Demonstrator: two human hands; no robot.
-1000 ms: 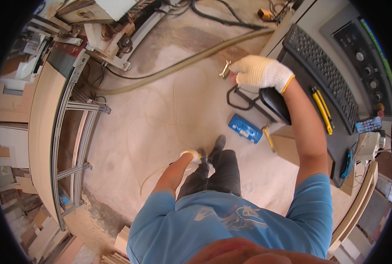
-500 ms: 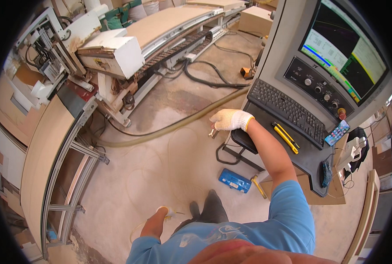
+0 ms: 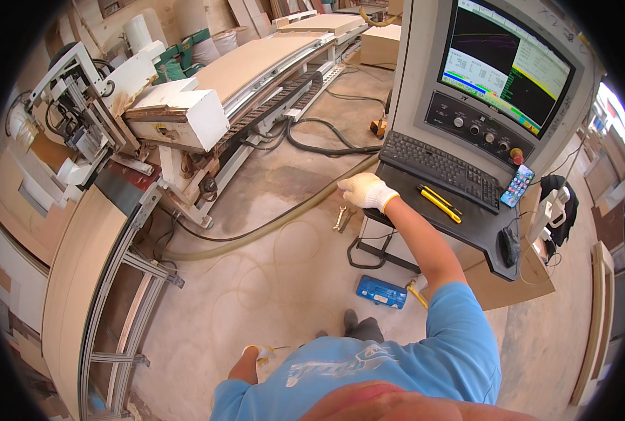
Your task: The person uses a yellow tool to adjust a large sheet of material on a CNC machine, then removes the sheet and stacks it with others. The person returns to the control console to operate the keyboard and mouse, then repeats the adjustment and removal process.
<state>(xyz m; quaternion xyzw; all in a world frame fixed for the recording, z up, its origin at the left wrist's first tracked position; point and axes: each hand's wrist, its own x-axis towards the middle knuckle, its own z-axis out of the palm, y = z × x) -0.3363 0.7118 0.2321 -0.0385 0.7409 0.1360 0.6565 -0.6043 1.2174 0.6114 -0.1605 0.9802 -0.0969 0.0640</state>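
My right hand (image 3: 368,191), in a white and yellow work glove, is at the left corner of the black desk shelf (image 3: 482,243). Its fingers are curled closed; what they hold, if anything, is hidden. Two wrenches (image 3: 339,217) lie just below it in the picture, seemingly on the floor. My left hand (image 3: 256,352), also gloved, hangs low by my side. It is closed around a yellow tool with a thin dark nozzle, which looks like an air blow gun (image 3: 263,360). On the shelf are a keyboard (image 3: 439,168) and a yellow utility knife (image 3: 440,207).
Further right are a phone (image 3: 517,186), a mouse (image 3: 509,245) and a control cabinet screen (image 3: 507,67). A blue toolbox (image 3: 381,292) and a hammer (image 3: 418,295) lie on the floor. Hoses (image 3: 270,238) cross it toward a large machine (image 3: 179,123).
My view has shifted, so the cabinet appears farther left and higher. My right hand sits slightly more over the shelf corner, its fingers still curled. My left hand appears lower, with its tool.
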